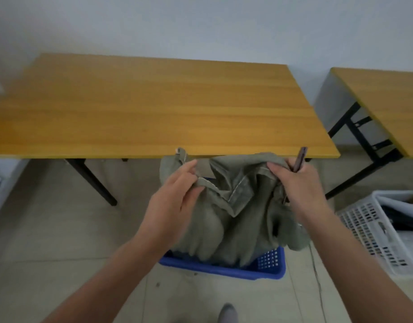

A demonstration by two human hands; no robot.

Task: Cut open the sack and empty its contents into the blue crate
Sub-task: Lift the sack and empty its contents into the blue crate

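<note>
Dump step likely: left hand [177,197] and right hand [301,190], cutter [300,157] at its 12 o'clock, pinch sack [238,213] over crate [224,270]; next needs upending.

Sack [224,217] is a dull olive green, plain, a bit paler along the hem. Crate [268,264] is bright blue with a grid of little holes. Table [154,101] is honey-yellow wood grain with black legs [93,180]. Basket [368,231] is white, slotted all over. Floor [61,241] is beige tile, wall [201,26] off-white.
</note>
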